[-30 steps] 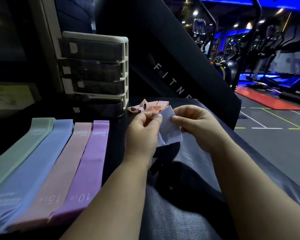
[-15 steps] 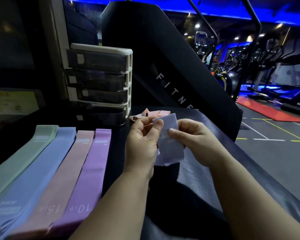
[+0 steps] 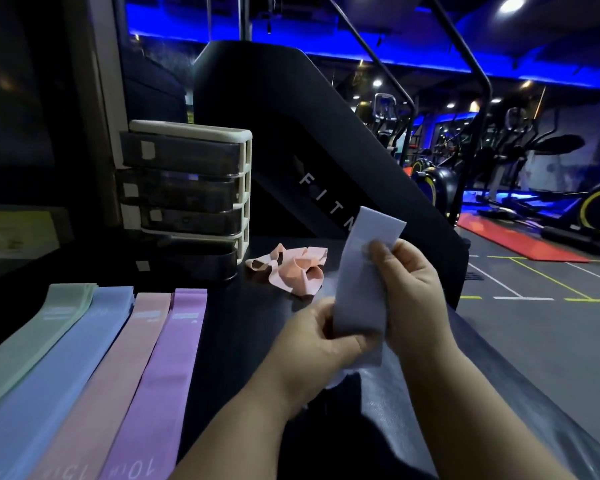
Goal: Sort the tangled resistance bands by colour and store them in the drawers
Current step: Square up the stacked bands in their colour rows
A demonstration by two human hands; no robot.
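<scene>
In your head view, your left hand (image 3: 317, 336) pinches the lower end of a pale grey-lilac band (image 3: 364, 271), and your right hand (image 3: 413, 289) pinches it higher up, thumb in front, holding it upright above the black bench (image 3: 243, 341). A tangled peach band (image 3: 293, 268) lies just beyond, near the drawer unit (image 3: 187, 199). Four flat bands (image 3: 118, 375) lie side by side at your left.

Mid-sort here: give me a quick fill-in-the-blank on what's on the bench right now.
1. ____ bands lie flat in a row at the left: green band, blue band, pink band, purple band.
2. The crumpled peach band lies just ____ of the drawer unit.
3. The left hand and right hand hold a pale grey band; the ____ hand grips it lower down.
Missing: four; right; left.
</scene>
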